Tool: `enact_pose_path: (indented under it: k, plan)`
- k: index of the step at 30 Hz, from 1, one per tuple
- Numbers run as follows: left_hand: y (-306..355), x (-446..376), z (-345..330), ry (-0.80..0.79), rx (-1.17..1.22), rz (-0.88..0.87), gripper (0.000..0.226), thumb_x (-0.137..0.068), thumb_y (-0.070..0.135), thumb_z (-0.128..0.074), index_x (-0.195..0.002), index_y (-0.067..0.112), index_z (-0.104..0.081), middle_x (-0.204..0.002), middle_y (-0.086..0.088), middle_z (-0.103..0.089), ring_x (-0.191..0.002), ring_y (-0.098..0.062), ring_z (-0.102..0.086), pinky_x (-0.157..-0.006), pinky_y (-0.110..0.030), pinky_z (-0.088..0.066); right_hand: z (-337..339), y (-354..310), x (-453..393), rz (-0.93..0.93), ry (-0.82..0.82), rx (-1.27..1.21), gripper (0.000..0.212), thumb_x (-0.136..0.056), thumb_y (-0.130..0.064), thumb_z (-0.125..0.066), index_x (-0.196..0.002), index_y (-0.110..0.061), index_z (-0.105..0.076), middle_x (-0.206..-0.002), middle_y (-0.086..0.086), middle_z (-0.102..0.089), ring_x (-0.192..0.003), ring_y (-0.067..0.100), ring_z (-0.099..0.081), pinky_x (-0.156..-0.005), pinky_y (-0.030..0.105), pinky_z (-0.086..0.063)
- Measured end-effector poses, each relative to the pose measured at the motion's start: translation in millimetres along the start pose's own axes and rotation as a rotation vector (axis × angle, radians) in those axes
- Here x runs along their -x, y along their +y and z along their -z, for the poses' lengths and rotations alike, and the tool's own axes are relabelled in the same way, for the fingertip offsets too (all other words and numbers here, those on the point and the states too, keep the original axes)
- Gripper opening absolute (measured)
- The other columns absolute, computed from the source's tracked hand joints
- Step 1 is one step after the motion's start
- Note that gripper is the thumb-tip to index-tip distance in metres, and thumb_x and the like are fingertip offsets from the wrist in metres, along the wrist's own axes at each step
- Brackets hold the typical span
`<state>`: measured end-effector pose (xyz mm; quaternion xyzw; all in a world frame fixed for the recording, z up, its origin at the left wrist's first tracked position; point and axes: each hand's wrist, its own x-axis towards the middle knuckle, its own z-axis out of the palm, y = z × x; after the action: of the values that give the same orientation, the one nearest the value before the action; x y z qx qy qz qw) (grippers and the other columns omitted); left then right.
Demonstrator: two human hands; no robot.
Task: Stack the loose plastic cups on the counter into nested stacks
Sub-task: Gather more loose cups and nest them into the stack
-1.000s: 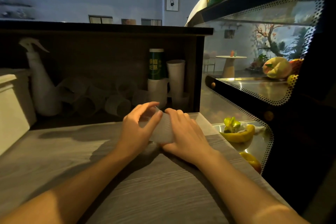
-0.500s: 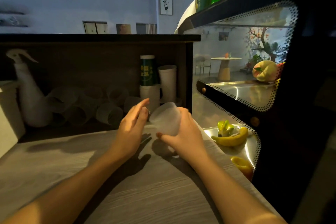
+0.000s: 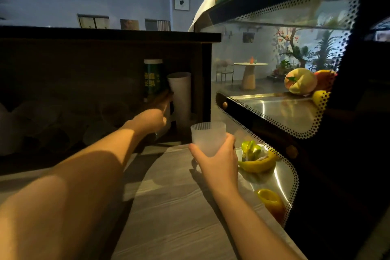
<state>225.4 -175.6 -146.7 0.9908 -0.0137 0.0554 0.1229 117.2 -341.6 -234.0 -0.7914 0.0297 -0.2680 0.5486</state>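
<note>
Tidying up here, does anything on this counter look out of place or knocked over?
Yes: several loose clear cups lie tipped on their sides in the dark recess under the shelf, unstacked. The right hand holds another cup upright. No spill is visible.

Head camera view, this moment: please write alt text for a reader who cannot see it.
A person's right hand holds a frosted plastic cup upright above a grey wooden counter, while the left hand reaches into a dark shelf recess toward dim loose cups lying on their sides. A glass display case with fruit stands at the right.
</note>
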Motion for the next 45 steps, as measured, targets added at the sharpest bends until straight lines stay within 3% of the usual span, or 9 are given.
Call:
enact_pose_path:
  k: [4,7,10,12,19,30,35,41,45]
  plan:
    - [0.2,-13.2,-10.9,-0.057,-0.103,0.031,0.057,-0.106,0.02,-0.032,-0.155,0.004,-0.006,-0.148,-0.022,-0.039,-0.14,-0.035,-0.032,-0.112,-0.035,-0.026,-3.4,0.7,-1.9,-0.01,0.003,0.038,0.07,-0.073,-0.054,-0.075,-0.121,-0.032,-0.029,-0.119,-0.004,-0.049,-0.108,0.017,-0.052,-0.084,0.043,-0.055]
    - [-1.5,-9.3,-13.3,0.17,-0.224,-0.061,0.065,-0.101,0.028,-0.05,-0.154,0.008,-0.018,-0.135,-0.022,-0.04,-0.139,-0.035,-0.03,-0.114,-0.039,-0.024,-3.2,0.4,-2.6,-0.019,-0.007,0.052,0.071,-0.074,-0.054,-0.075,-0.123,-0.029,-0.03,-0.12,-0.003,-0.05,-0.109,0.018,-0.052,-0.085,0.044,-0.054]
    - [-7.2,-6.5,-21.8,0.207,-0.031,-0.05,0.036,-0.097,0.03,-0.057,-0.123,0.006,-0.055,-0.093,-0.007,-0.053,-0.093,-0.025,-0.055,-0.078,-0.036,-0.045,-1.9,0.6,-2.3,-0.015,-0.01,0.064,0.073,-0.075,-0.053,-0.074,-0.126,-0.028,-0.03,-0.122,-0.002,-0.049,-0.11,0.018,-0.051,-0.086,0.043,-0.054]
    - [-12.0,-1.9,-24.6,0.285,0.083,-0.07,0.024,-0.094,0.031,-0.062,-0.099,0.009,-0.055,-0.09,-0.008,-0.058,-0.073,-0.017,-0.051,-0.063,-0.03,-0.041,-2.0,1.1,-2.0,-0.016,-0.014,0.069,0.073,-0.075,-0.053,-0.074,-0.126,-0.028,-0.029,-0.122,-0.003,-0.048,-0.109,0.017,-0.051,-0.085,0.043,-0.054]
    - [-26.3,38.7,-15.4,0.656,0.337,-0.42,0.073,-0.079,0.042,-0.076,-0.141,0.019,-0.045,-0.113,0.0,-0.041,-0.098,-0.004,-0.041,-0.075,-0.011,-0.041,-3.0,-2.5,0.1,0.018,-0.046,0.13,0.077,-0.074,-0.055,-0.074,-0.129,-0.028,-0.027,-0.122,-0.004,-0.046,-0.109,0.019,-0.05,-0.083,0.042,-0.054]
    - [-47.8,129.8,-11.3,0.534,0.868,-0.257,0.049,-0.083,0.063,-0.059,-0.12,0.032,-0.052,-0.116,0.006,-0.06,-0.105,-0.008,-0.062,-0.086,-0.035,-0.058,-6.9,-10.3,9.9,0.241,-0.239,0.254,0.086,-0.071,-0.057,-0.075,-0.137,-0.027,-0.028,-0.126,-0.005,-0.043,-0.114,0.016,-0.046,-0.088,0.039,-0.049]
    - [-55.4,159.2,-8.7,0.486,0.81,-0.264,0.045,-0.091,0.053,-0.059,-0.133,0.047,-0.045,-0.123,0.026,-0.048,-0.101,0.027,-0.047,-0.075,-0.002,-0.043,-12.3,-21.2,19.6,0.385,-0.385,0.256,0.089,-0.071,-0.051,-0.08,-0.14,-0.029,-0.029,-0.136,-0.007,-0.041,-0.12,0.014,-0.044,-0.095,0.04,-0.048]
    - [-64.6,172.4,-20.2,0.412,0.676,-0.339,0.067,-0.087,0.066,-0.051,-0.145,0.032,-0.043,-0.123,0.013,-0.055,-0.112,-0.009,-0.058,-0.084,-0.026,-0.055,-19.2,-36.2,34.5,0.589,-0.482,0.351,0.085,-0.07,-0.049,-0.079,-0.137,-0.033,-0.029,-0.129,-0.007,-0.042,-0.115,0.012,-0.044,-0.09,0.039,-0.051]
    - [-59.0,183.0,-38.9,0.333,0.536,-0.399,0.074,-0.082,0.085,-0.018,-0.147,0.05,-0.01,-0.146,0.022,-0.027,-0.139,-0.005,-0.026,-0.112,-0.028,-0.028,-24.7,-41.4,48.0,0.647,-0.539,0.344,0.086,-0.071,-0.046,-0.079,-0.139,-0.027,-0.03,-0.13,-0.005,-0.045,-0.117,0.015,-0.046,-0.095,0.039,-0.047]
